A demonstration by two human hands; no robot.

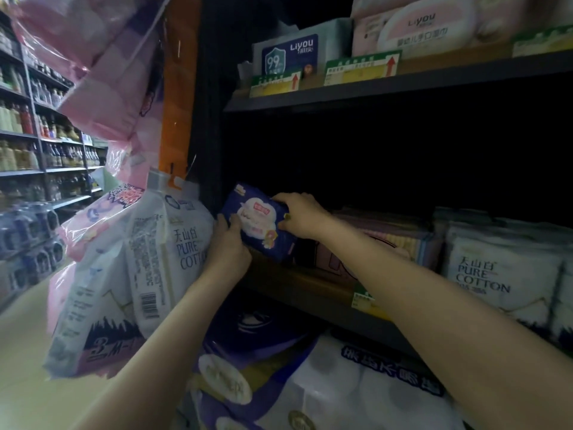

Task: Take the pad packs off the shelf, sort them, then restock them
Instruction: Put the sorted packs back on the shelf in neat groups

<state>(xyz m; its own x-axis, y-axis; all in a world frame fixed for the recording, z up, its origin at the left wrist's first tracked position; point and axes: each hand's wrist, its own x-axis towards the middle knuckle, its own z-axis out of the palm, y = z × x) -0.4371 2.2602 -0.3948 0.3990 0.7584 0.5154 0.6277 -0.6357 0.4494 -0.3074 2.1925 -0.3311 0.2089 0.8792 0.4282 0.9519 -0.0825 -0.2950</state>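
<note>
A dark blue pad pack (257, 223) with a pink and white picture is held tilted at the left end of the middle shelf (313, 302). My left hand (228, 243) grips its lower left edge, thumb on the front. My right hand (299, 214) grips its upper right edge from above. Behind it on the shelf lie pink and pastel pad packs (393, 235), partly in shadow. White "Pure Cotton" packs (499, 274) stand further right on the same shelf.
Large white and pink hanging packs (130, 268) crowd the shelf's left end. Wipes packs (431, 26) and price tags (362, 68) fill the upper shelf. Tissue roll bundles (366, 395) lie below. An aisle with bottle shelves (46, 144) runs to the left.
</note>
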